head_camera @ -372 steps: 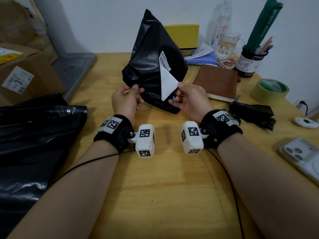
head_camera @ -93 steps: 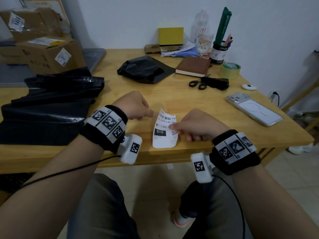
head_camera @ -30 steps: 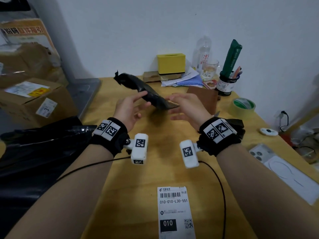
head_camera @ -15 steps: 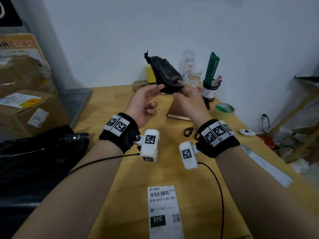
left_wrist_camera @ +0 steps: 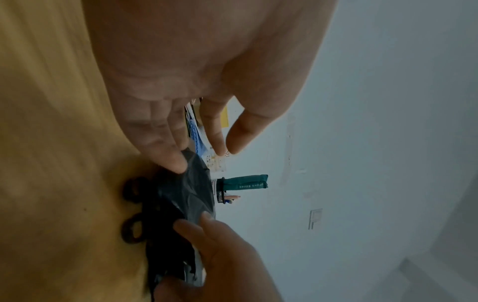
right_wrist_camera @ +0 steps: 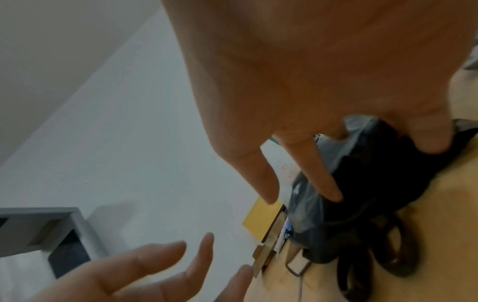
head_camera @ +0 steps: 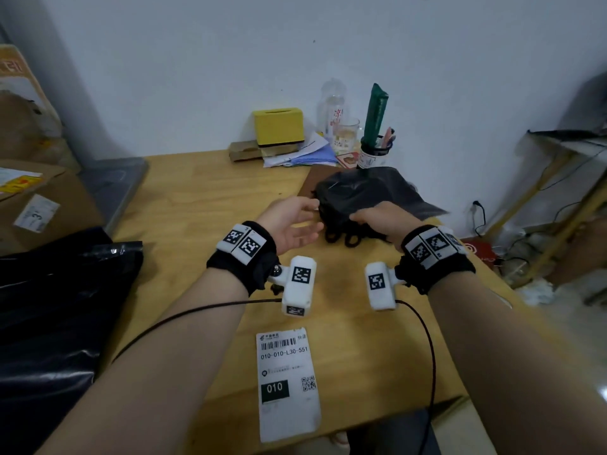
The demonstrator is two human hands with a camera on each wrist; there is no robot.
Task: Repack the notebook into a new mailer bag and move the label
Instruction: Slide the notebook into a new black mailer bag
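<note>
One light wooden desk (head_camera: 197, 198) carries every item. At its left edge lies the pile of flat, glossy black new mailer bags (head_camera: 49, 307), untouched.

The crumpled, emptied black plastic mailer bag (head_camera: 377, 192) was held up in the air half a second ago. It is now down at the far right of the desk, draped over the brown-covered notebook (head_camera: 308, 180), of which only a sliver shows at the bag's left edge. Judgement: the old bag is being discarded, and it will have to be shifted again to reach the notebook.

The white printed shipping label (head_camera: 287, 382) lies face up at the near edge of the desk, in the same place as a second ago, well apart from both hands. It is already off the old bag and is not yet on a new one.

The right hand (head_camera: 377, 221) still holds the old bag, fingers on top and thumb against its side; this grip has not let go. The left hand (head_camera: 289, 221) is just beside the bag with its grip spread, holding nothing; in the left wrist view one fingertip touches the plastic.

The black-handled scissors (head_camera: 348, 239) lie partly under the bag's near edge.

Remaining steps, as judged: take a new bag, insert the notebook, stick the label on.
</note>
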